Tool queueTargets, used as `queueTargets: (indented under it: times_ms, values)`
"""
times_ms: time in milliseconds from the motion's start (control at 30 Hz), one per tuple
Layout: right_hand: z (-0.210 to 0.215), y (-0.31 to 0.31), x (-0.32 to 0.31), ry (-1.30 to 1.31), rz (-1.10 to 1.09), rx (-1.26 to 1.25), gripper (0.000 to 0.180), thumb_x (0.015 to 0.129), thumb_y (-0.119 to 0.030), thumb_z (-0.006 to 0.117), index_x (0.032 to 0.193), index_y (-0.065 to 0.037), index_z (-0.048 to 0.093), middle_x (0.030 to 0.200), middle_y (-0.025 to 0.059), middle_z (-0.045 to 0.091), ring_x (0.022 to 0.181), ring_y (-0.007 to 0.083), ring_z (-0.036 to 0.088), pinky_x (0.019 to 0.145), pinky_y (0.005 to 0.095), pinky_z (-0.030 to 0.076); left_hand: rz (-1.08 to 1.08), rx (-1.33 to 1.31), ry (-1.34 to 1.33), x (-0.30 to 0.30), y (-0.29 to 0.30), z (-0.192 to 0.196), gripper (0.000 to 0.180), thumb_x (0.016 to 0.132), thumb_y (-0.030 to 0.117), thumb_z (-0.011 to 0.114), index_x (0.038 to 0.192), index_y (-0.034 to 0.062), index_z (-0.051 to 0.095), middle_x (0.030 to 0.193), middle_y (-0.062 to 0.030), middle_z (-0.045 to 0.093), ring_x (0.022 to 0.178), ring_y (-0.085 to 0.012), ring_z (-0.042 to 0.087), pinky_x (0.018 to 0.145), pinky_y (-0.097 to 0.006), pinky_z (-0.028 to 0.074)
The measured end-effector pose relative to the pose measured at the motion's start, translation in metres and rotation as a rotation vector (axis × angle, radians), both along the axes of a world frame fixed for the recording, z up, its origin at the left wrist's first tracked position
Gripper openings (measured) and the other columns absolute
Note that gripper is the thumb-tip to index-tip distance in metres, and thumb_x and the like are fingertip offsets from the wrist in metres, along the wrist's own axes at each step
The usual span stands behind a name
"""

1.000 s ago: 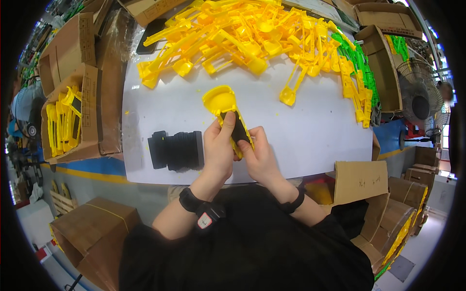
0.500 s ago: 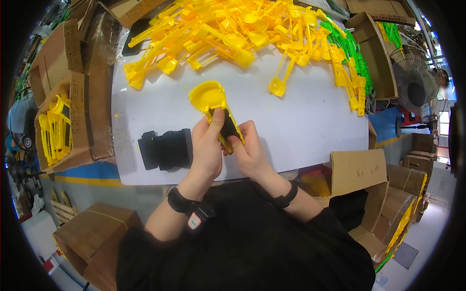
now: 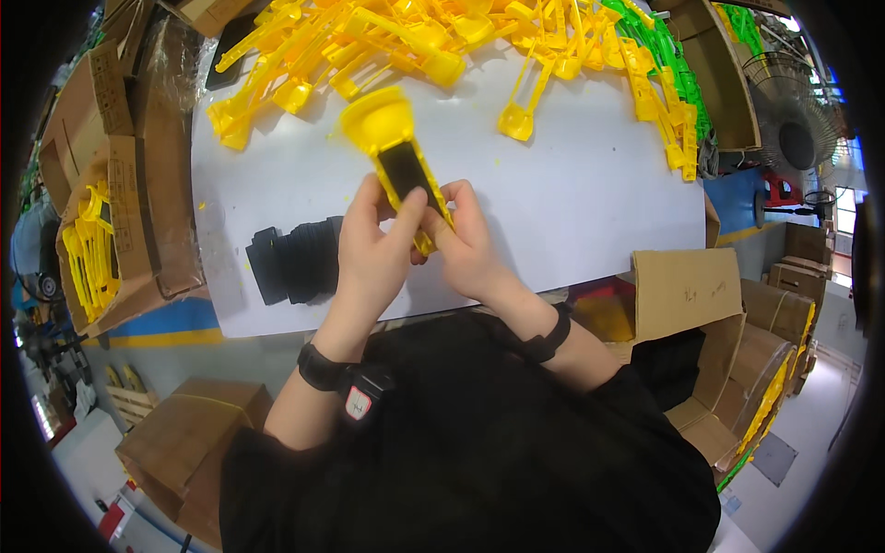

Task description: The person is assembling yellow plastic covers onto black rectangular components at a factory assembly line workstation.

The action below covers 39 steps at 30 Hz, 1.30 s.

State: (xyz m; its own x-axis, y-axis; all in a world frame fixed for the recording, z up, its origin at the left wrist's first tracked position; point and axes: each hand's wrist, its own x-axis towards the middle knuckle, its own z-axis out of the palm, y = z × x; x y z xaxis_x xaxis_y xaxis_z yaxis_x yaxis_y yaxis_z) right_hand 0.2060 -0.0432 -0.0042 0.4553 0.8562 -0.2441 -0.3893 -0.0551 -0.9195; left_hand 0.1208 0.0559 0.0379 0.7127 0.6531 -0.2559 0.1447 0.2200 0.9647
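Both hands hold a yellow plastic scoop-shaped piece (image 3: 380,122) above the white tabletop, its wide rounded end pointing away from me. A flat black strip (image 3: 404,170) lies in its frame-like handle. My left hand (image 3: 376,244) is closed around the handle's left side, with the thumb on the black strip. My right hand (image 3: 472,247) pinches the handle's near right end; some of its fingertips are hidden. Left of my left hand, a stack of black strips (image 3: 297,263) sits on the table.
Loose yellow plastic pieces (image 3: 433,60) are heaped along the far side of the white table (image 3: 581,198). Green pieces (image 3: 680,90) lie at the far right. Cardboard boxes stand around, including an open one (image 3: 687,295) near right and one (image 3: 138,230) at left. A fan (image 3: 795,129) stands far right.
The yellow scoop-shaped piece has moved farther from me, and more of its black strip shows. My left thumb has slid toward the near end. The whole view has shifted slightly.
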Motion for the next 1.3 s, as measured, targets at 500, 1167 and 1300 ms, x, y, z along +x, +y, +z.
queueTargets:
  times_ms: [500,1167,1300]
  values:
    - [0.021,-0.009,0.015,-0.450,0.225,-0.255,0.022,0.096,-0.012,0.049,0.108,0.004,0.042,0.090,0.0230,0.064,0.074,0.0354,0.063,0.068,0.0407,0.048,-0.150,0.311,0.219,-0.019,0.010,-0.015,0.024,0.092,0.009,0.056,0.112,-0.0043,0.050,0.089,-0.0220,0.068,0.068,-0.0336,0.068,0.065,-0.035,0.053]
    - [0.026,0.003,-0.009,-0.456,-0.006,-0.031,0.023,0.097,-0.004,0.048,0.113,0.003,0.033,0.084,0.0152,0.064,0.072,0.0234,0.064,0.065,0.0342,0.050,0.230,-0.054,-0.088,0.014,-0.006,0.008,0.040,0.102,0.047,0.044,0.091,0.0091,0.053,0.074,0.0026,0.052,0.059,-0.0035,0.045,0.048,-0.020,0.034]
    - [0.021,0.004,-0.010,-0.363,0.003,-0.027,0.024,0.097,-0.007,0.048,0.114,0.003,0.034,0.084,0.0156,0.065,0.074,0.0238,0.065,0.066,0.0343,0.049,0.242,0.008,-0.076,0.019,-0.009,-0.002,0.040,0.102,0.046,0.043,0.092,0.0090,0.052,0.072,0.0020,0.052,0.058,-0.0042,0.045,0.047,-0.020,0.034]
